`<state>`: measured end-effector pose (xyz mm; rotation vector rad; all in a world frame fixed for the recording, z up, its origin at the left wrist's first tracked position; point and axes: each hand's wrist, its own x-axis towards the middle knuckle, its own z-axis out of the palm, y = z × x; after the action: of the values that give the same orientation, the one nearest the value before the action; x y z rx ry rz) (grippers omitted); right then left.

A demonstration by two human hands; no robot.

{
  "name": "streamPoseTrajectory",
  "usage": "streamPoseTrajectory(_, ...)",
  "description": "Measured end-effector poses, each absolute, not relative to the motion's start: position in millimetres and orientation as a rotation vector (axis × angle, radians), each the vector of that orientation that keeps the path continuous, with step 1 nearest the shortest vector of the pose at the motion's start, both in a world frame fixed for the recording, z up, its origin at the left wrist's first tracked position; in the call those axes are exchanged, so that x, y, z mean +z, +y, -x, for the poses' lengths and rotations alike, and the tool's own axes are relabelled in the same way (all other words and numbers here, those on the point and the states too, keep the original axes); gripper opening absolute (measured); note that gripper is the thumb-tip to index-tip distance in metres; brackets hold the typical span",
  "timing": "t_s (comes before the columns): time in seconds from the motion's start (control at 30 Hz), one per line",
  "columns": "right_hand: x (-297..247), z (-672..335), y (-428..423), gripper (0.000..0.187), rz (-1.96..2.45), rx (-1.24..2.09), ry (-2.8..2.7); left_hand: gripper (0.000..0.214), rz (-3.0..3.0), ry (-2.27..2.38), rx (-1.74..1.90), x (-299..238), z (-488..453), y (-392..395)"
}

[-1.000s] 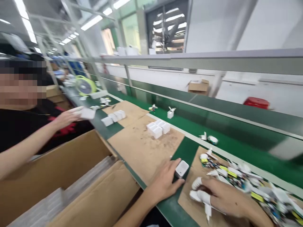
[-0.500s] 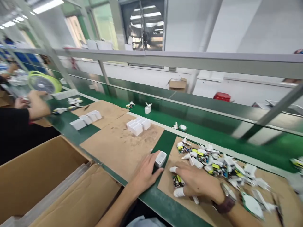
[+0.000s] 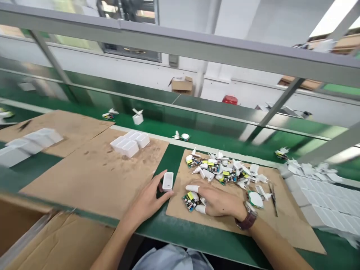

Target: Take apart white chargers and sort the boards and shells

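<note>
My left hand [image 3: 149,200] rests on the green bench and grips a small white plastic charger shell [image 3: 168,182], held upright between thumb and fingers. My right hand [image 3: 216,200], with white finger cots on some fingertips and a watch at the wrist, lies curled over a small circuit board with yellow parts [image 3: 189,198] on a cardboard sheet [image 3: 281,221]. Just beyond that hand spreads a pile of circuit boards and white plug parts [image 3: 225,170].
A cluster of white shells [image 3: 129,142] sits on a second cardboard sheet [image 3: 92,176] to the left. Rows of white shells [image 3: 323,195] lie at the right. Loose parts [image 3: 137,117] ride the green conveyor belt [image 3: 213,137]. An open carton [image 3: 56,243] stands at lower left.
The view has swung to the right, so the person at the left and the fan have left the picture. My right hand has drawn a circuit board under its fingers; my left still holds the shell.
</note>
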<state>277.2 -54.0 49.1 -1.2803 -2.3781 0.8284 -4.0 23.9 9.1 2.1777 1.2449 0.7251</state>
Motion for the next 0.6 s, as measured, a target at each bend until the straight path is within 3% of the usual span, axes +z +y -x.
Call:
streamPoseTrajectory(0.2,57,-273,-39,0.049,1.377,0.636,-2.427,0.067,-2.211,1.300,0.784,-5,6,38)
streamPoseTrajectory(0.47,22,-252,-28,0.056,1.232,0.903,-1.676,0.065,-2.240,1.228,0.847,-7,7,34)
streamPoseTrajectory(0.6,8,-249,-35,0.055,1.132,0.874,-1.630,0.058,-2.274,1.143,0.862,-4,9,26)
